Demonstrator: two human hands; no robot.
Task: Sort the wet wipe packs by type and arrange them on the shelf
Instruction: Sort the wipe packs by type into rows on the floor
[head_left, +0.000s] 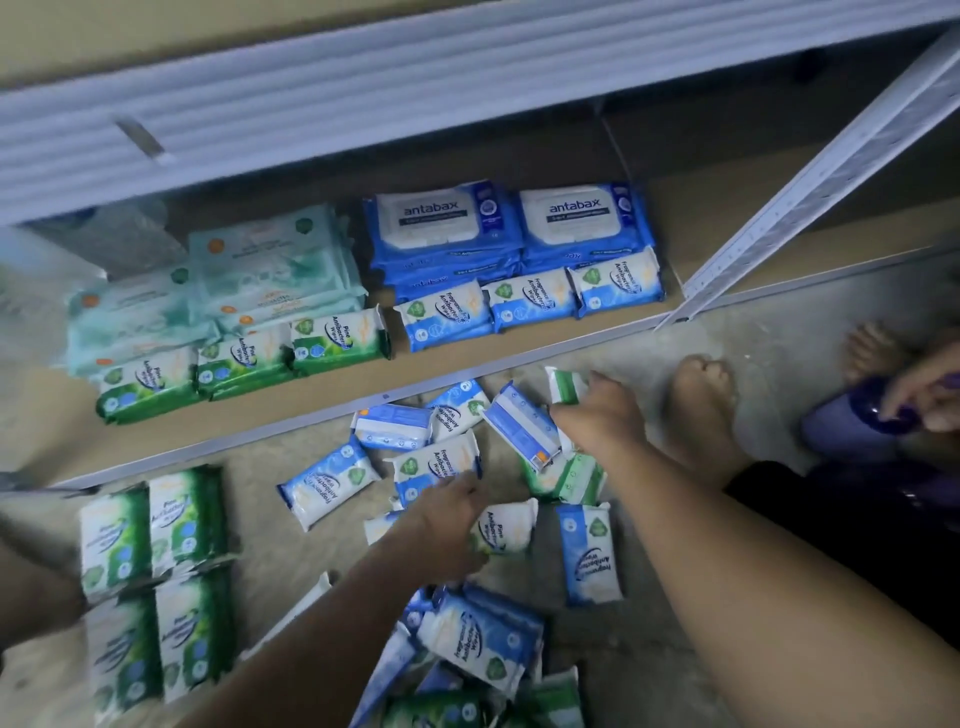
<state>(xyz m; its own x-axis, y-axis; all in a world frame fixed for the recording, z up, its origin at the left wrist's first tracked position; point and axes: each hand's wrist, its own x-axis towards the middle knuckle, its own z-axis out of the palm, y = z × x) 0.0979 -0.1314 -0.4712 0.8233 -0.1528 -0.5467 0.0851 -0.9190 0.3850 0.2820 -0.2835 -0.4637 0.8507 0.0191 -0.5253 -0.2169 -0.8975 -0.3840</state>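
Observation:
Loose wet wipe packs lie scattered on the floor in front of the bottom shelf board (291, 410). My left hand (449, 514) reaches over them, fingers curled on the lower edge of a blue fragrance-free pack (434, 462). My right hand (597, 415) pinches a green pack (563, 387), beside a tilted blue pack (519, 426). On the shelf stand pale teal packs (260, 270), two antabax stacks (447, 223), a row of green pine packs (244, 358) and a row of blue packs (530, 301).
Green pine packs are stacked on the floor at left (156, 545). A blue pile lies near the bottom edge (478, 639). A bare foot (701, 405) rests at right. Another hand holds a purple bottle (857, 415). A white shelf post (831, 171) slants at right.

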